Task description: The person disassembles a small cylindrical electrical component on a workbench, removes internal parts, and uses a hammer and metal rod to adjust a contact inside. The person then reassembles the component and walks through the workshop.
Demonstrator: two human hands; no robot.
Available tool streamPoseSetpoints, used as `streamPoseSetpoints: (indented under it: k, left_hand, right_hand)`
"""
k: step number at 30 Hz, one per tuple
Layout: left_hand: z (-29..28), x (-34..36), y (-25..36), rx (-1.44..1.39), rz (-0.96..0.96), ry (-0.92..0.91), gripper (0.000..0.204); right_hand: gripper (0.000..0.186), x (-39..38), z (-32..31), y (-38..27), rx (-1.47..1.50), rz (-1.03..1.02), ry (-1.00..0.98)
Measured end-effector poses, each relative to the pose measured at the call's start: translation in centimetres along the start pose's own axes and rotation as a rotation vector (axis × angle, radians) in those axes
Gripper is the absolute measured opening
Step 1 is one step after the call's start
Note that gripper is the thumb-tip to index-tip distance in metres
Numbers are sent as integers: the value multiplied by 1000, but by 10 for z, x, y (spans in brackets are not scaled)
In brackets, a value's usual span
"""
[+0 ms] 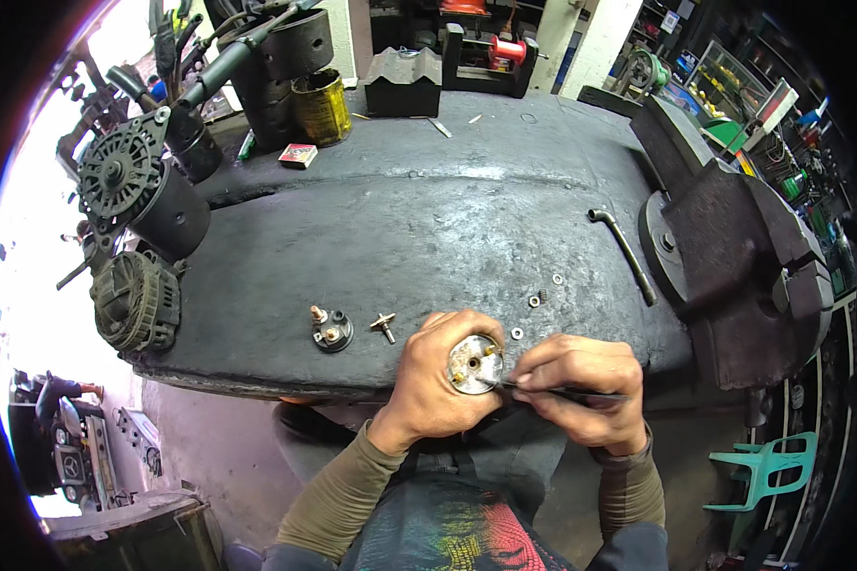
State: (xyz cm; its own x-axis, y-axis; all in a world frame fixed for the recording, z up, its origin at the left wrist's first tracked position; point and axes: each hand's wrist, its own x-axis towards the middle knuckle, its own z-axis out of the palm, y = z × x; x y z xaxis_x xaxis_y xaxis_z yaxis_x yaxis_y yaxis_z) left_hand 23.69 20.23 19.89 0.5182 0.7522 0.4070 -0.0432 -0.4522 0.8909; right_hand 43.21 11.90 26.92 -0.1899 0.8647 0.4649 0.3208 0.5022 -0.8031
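While the grey metal workbench fills most of the view, its far corners bend away and the shop behind it, with crowded shelves on the right and a bright opening on the left, is too dark or too washed out to read. A heavy bench vise sits at the right edge, its lower part cut off by the table rim. Two alternators stand stacked at the left edge. A bent steel rod lies near the vise. Close to the near edge rest a small black terminal cap, a brass stud and a few scattered washers. The left hand wraps closed around a small round metal part, held just off the bench edge; its body is hidden by the fingers. The right hand pinches a thin dark tool whose tip touches the part's face.
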Motion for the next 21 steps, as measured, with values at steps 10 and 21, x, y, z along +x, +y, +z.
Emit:
streamPoseSetpoints:
  k: [10,21]
  left_hand:
    - [-3,-9,15,-192,-287,-26,71]
    - [2,-7,18,-23,-76,-88,44]
  right_hand:
    - [19,-6,5,9,-23,-1,156]
    - [22,-33,-4,12,552,271,485]
